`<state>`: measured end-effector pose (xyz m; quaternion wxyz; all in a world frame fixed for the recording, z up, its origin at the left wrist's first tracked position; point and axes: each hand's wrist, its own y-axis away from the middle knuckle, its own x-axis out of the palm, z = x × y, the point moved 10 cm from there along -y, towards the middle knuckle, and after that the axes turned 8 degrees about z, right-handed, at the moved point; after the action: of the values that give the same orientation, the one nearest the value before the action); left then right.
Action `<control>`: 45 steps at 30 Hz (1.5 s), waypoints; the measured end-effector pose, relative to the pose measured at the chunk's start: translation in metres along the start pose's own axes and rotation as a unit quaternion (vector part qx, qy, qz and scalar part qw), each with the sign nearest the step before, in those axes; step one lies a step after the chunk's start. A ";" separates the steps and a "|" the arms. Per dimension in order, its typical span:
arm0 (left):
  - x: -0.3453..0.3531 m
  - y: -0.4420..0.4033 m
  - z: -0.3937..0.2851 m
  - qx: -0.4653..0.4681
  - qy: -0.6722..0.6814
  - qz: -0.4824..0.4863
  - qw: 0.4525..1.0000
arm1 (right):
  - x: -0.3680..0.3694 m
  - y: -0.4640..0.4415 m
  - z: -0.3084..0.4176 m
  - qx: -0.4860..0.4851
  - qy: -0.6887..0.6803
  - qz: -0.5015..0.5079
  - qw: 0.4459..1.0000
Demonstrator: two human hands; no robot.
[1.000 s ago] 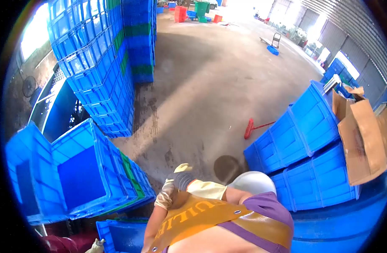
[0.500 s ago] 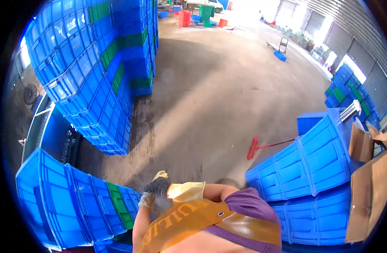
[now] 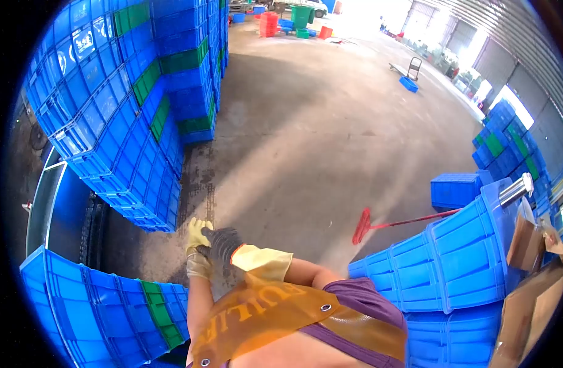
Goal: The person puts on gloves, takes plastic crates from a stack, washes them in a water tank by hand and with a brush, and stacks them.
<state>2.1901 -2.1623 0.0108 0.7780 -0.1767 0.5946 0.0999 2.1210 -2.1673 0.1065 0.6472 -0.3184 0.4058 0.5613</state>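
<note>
And here the hands meet with much of the detail tucked away: the left hand (image 3: 199, 242), in a pale yellow glove, sits at eight o'clock from the view's middle, and the right hand (image 3: 224, 245), dark grey glove over a yellow cuff (image 3: 264, 260), presses up against its side, hiding part of it. Whether either is clenched, or the dark fingers grip the yellow glove, I cannot tell; both gloves are on, right there where the hands touch. Down at six o'clock the orange apron (image 3: 266, 310) runs off the bottom edge, its lettering bent and only partly readable. The crates (image 3: 100, 306) out past the hands toward eight o'clock are cut by the dark rim, and so is the cardboard (image 3: 533, 300) at four; the tall crate stack (image 3: 103, 116) at ten loses its top. Now the changes! Against the first frame, the hands are farther toward nine o'clock, the open crate's inside is gone from sight, and more of the red broom's (image 3: 362, 226) handle shows at four, leading behind the blue tubs (image 3: 441, 264). A blue box (image 3: 455, 191) now shows at three.
</note>
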 end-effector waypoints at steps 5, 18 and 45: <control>0.001 -0.010 0.016 -0.019 -0.031 -0.013 0.999 | 0.063 -0.028 -0.018 -0.011 -0.026 0.180 0.983; 0.029 0.066 0.021 -0.132 -0.305 0.213 0.919 | 0.126 -0.020 0.046 -0.249 0.091 0.158 0.951; -0.207 0.021 0.157 -0.377 -0.162 -0.300 0.861 | 0.048 -0.019 0.080 -0.154 -0.493 0.219 0.828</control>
<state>2.2653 -2.0704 0.2426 0.7297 -0.6079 0.2948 0.1054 2.1548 -2.0789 0.1006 0.5640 0.0021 -0.0004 0.8258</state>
